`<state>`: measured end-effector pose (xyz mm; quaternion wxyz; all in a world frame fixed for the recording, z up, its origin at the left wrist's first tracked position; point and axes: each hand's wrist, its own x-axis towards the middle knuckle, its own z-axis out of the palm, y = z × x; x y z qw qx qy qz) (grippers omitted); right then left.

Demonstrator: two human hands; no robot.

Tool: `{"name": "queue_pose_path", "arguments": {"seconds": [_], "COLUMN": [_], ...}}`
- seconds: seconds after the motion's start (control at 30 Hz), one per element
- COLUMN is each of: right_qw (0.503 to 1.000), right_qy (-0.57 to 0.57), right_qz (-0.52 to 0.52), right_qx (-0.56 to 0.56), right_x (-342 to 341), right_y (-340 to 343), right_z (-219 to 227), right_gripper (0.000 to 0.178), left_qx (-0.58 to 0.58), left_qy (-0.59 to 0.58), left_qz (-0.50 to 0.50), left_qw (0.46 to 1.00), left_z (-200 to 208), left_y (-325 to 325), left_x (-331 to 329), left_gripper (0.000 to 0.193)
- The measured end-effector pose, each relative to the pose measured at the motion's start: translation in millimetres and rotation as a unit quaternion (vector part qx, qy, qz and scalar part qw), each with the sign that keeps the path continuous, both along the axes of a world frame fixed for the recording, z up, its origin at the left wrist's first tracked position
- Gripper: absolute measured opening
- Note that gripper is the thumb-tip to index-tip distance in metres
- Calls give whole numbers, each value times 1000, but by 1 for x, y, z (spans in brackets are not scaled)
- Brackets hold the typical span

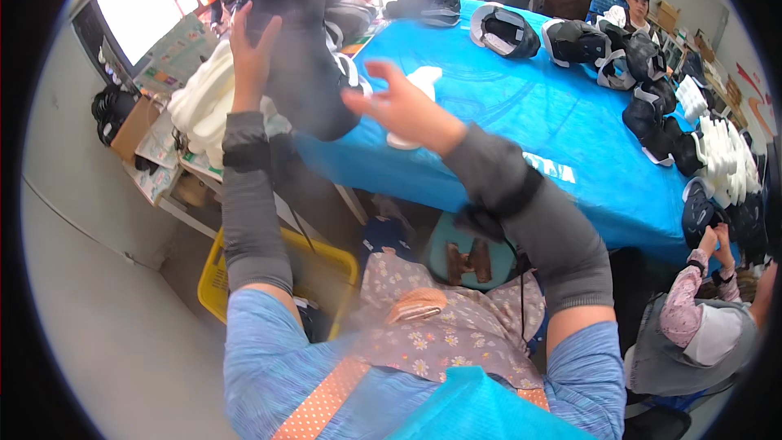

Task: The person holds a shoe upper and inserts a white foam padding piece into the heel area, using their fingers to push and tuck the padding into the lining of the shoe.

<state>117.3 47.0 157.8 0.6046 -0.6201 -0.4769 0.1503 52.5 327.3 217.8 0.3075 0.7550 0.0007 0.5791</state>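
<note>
A large dark padded piece, shaped like a boot [305,49], is raised at the left end of the blue-covered table [562,98]. My left hand [254,53] is against its left side, thumb and fingers around the edge. By its lower right edge, my right hand [411,110] has thumb and fingers spread apart; whether the fingertips touch it is unclear. Behind that hand lies a white foam piece [423,80] on the table, partly covered by the hand. Grey sleeve covers wrap both my forearms.
White foam pieces [204,102] are piled at the left. Black-and-grey padded pieces [505,31] line the table's far and right sides. Below stands a yellow basket [213,277]. A co-worker [692,334] handles a dark piece at the right; other people stand farther back.
</note>
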Motion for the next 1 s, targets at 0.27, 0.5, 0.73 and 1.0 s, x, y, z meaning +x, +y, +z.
{"name": "queue_pose_path", "arguments": {"seconds": [0.27,0.5,0.73,1.0], "right_qw": [983,978,972,971], "right_qy": [26,120,-6,-66], "right_qz": [-143,-69,-200,-224], "right_qx": [108,156,124,44], "right_x": [59,80,41,93], "right_y": [162,203,235,237], "right_z": [63,59,68,68], "right_gripper": [101,84,80,69], "left_qx": [-235,-220,-332,-371], "left_qy": [119,366,294,230], "left_qz": [-72,-79,-61,-185], "left_qw": [962,901,894,881], "left_z": [39,67,14,0], "left_y": [4,21,78,67], "left_x": [-9,-21,-28,24], "left_gripper": [85,88,83,66]}}
